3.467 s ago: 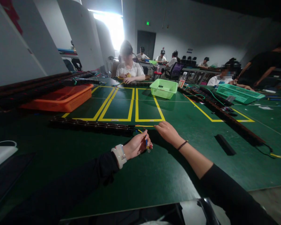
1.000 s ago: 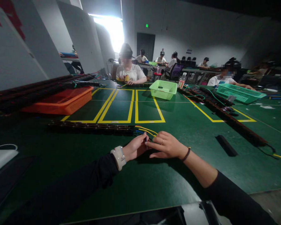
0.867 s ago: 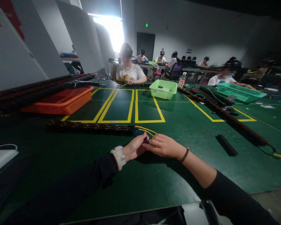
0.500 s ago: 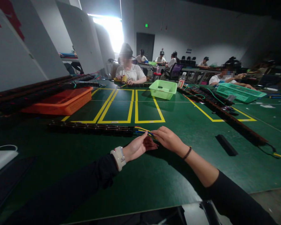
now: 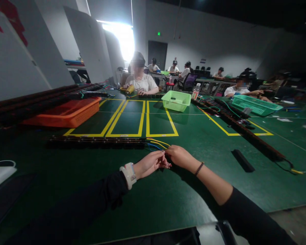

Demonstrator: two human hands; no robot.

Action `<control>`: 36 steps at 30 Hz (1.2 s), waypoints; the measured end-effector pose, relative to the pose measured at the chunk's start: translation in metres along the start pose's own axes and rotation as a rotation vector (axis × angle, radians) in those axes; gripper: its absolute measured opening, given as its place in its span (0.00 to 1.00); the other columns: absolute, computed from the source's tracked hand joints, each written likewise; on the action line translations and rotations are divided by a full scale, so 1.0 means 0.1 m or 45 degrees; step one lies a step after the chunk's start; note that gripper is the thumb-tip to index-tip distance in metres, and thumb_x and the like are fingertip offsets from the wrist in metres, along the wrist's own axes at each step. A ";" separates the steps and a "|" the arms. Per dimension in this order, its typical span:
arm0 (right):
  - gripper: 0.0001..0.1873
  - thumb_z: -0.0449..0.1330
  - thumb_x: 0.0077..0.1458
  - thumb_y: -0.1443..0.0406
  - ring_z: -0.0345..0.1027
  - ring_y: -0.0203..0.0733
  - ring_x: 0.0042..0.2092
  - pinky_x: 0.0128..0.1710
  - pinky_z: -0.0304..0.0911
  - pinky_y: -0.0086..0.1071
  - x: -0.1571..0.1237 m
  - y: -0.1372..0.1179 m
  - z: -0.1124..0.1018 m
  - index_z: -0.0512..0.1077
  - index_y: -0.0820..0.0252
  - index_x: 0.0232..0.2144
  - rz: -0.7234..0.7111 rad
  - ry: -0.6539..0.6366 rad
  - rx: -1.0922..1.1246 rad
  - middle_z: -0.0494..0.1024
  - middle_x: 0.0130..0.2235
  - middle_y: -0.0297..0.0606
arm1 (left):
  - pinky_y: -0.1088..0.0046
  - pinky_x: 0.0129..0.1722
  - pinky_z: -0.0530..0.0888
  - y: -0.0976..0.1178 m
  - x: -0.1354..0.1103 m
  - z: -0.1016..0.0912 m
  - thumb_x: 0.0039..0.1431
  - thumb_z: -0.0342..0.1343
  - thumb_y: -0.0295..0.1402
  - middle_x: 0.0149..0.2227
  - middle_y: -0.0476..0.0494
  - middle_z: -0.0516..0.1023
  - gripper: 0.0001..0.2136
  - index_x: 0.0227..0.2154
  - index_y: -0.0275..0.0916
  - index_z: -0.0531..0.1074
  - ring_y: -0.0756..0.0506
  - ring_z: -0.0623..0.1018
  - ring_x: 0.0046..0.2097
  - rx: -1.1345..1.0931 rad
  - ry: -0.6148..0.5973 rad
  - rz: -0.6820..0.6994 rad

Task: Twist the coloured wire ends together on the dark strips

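Observation:
A long black strip (image 5: 94, 142) lies across the green table in front of me. Yellow and blue wires (image 5: 156, 143) run out of its right end. My left hand (image 5: 151, 164), with a white watch on the wrist, pinches the wire ends. My right hand (image 5: 178, 156), with a bead bracelet on the wrist, meets it fingertip to fingertip and is closed on the same wires. Both hands rest low on the table just right of the strip's end.
An orange basket (image 5: 66, 114) stands at the left, a light green basket (image 5: 175, 100) at the back centre, a teal basket (image 5: 255, 104) at the right. A short black bar (image 5: 241, 160) and another long strip (image 5: 244, 131) lie on the right. Several people sit at the far side.
My hands parted half a second ago, the left palm opening, and have now come together again on the wire ends. The view has tilted slightly.

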State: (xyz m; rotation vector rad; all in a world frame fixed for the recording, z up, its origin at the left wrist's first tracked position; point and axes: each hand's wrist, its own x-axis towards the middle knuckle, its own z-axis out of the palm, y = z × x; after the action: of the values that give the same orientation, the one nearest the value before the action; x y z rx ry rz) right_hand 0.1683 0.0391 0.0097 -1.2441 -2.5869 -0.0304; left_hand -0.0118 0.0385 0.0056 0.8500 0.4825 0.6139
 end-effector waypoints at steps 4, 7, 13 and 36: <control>0.09 0.55 0.57 0.68 0.66 0.38 0.34 0.34 0.62 0.29 0.00 0.03 -0.05 0.75 0.60 0.37 0.092 0.321 0.127 0.72 0.29 0.37 | 0.68 0.38 0.71 0.00 -0.02 0.02 0.55 0.55 0.38 0.22 0.44 0.71 0.14 0.21 0.36 0.62 0.46 0.76 0.31 0.091 -0.055 0.033; 0.10 0.55 0.58 0.64 0.66 0.39 0.36 0.36 0.64 0.32 0.09 0.09 -0.09 0.74 0.59 0.39 0.125 0.526 0.229 0.72 0.32 0.38 | 0.66 0.39 0.70 -0.01 -0.03 0.04 0.54 0.55 0.41 0.21 0.45 0.71 0.16 0.20 0.37 0.60 0.46 0.75 0.29 0.159 -0.094 0.044; 0.19 0.60 0.54 0.59 0.66 0.44 0.45 0.44 0.64 0.39 0.58 0.02 -0.03 0.70 0.60 0.47 0.067 0.316 0.203 0.71 0.42 0.45 | 0.68 0.34 0.69 -0.07 0.00 0.01 0.55 0.53 0.44 0.18 0.47 0.69 0.17 0.19 0.38 0.58 0.47 0.74 0.27 0.243 -0.152 0.060; 0.24 0.60 0.50 0.51 0.71 0.46 0.40 0.34 0.61 0.30 1.31 -0.30 -0.14 0.69 0.58 0.45 0.185 -0.282 0.040 0.76 0.41 0.42 | 0.72 0.28 0.64 -0.13 0.05 0.00 0.60 0.45 0.33 0.16 0.51 0.65 0.13 0.20 0.38 0.62 0.49 0.69 0.21 0.373 -0.112 0.000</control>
State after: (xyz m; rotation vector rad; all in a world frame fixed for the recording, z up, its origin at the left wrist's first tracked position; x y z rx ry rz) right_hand 0.0706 0.1187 0.0592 -1.4964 -2.6582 0.1861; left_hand -0.0042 0.0349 -0.0055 1.1504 0.4993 0.5100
